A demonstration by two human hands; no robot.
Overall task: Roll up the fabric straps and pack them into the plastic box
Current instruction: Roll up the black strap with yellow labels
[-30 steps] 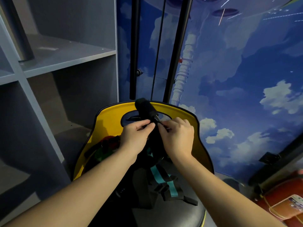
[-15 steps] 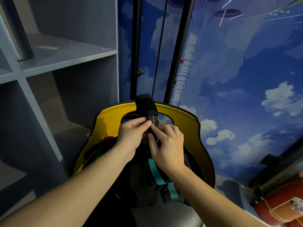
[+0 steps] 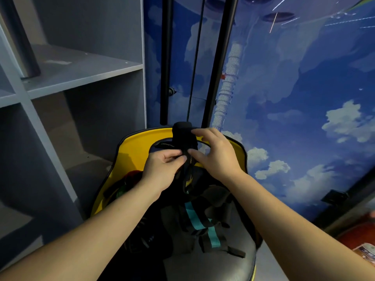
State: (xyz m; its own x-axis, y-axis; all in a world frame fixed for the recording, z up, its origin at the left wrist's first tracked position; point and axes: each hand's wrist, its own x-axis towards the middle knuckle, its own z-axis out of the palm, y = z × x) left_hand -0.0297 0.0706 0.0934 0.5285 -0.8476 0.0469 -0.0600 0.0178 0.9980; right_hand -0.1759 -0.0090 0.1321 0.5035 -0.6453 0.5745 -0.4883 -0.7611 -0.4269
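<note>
Two hands work a black fabric strap above a yellow moulded chair.

The black woven fabric strap (image 3: 187,159) is held upright in front of the yellow plastic chair back (image 3: 134,147), its loose tail hanging toward the seat. The left hand (image 3: 162,169) pinches the strap's lower part between thumb and curled fingers; the right hand (image 3: 217,155) cups the padded upper end, fingers loosely spread. The strap looks light, soft and limp, so it is best held at the roll itself. No plastic box is visible.
</note>
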